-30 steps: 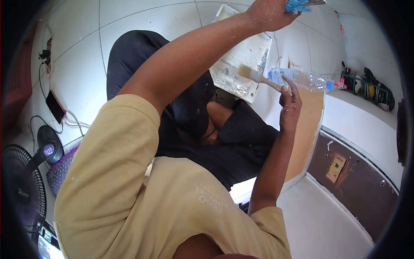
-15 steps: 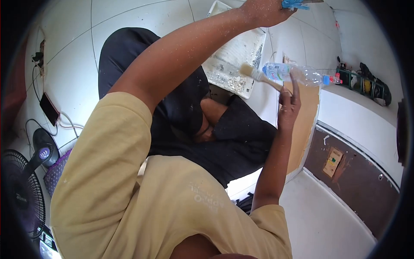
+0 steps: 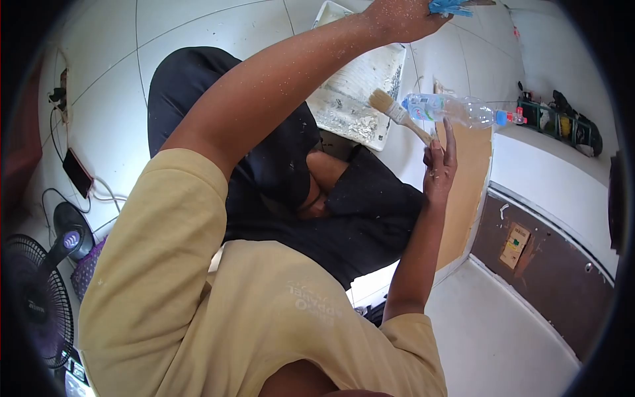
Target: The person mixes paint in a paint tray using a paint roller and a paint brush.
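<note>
Brush [image 3: 399, 114] (pale-bristled) in right fingers [image 3: 450, 137]

faced forward and down from the head.
looked from close above the shirt [image 3: 271, 311] to the tiled floor [image 3: 205, 26], catching the left hand [image 3: 405, 18] at the top edge.

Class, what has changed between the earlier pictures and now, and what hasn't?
The brush tilted in the right hand, bristles swinging toward the picture's top; the view slid slightly leftward. Nothing was grasped or released: the left hand still holds the blue item; bottle and tray stayed put.
</note>
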Available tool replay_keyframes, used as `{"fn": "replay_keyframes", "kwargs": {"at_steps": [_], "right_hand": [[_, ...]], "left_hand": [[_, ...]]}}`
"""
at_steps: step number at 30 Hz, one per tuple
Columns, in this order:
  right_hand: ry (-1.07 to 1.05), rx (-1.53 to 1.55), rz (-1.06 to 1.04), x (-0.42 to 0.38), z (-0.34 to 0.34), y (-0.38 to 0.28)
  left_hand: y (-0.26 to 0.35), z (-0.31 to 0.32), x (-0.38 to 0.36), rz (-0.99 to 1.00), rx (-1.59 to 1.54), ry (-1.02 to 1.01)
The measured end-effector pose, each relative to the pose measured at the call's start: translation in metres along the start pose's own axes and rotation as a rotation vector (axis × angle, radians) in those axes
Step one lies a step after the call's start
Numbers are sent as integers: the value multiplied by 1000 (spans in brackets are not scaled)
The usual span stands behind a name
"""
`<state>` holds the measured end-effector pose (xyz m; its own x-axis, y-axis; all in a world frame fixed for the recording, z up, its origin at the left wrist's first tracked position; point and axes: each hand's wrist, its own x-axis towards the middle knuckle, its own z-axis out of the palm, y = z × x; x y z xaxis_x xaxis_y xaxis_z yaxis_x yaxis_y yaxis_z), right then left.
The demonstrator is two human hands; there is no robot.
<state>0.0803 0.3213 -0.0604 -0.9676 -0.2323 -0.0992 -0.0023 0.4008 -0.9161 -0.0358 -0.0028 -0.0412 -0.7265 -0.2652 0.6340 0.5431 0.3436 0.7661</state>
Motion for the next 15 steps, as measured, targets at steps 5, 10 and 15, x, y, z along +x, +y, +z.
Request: {"fn": "replay_keyframes", "kwargs": {"at_steps": [5,10,15], "right_hand": [[-196,-550,13,10,-9,28],[-10,-425,26,-3,-17,45],[83,5,141,4,-36,64]], "left_hand": [[0,-6,3,-40,-14,2],[1,-3,0,-31,-22,55],[11,5,-1,-59,17,94]]}}
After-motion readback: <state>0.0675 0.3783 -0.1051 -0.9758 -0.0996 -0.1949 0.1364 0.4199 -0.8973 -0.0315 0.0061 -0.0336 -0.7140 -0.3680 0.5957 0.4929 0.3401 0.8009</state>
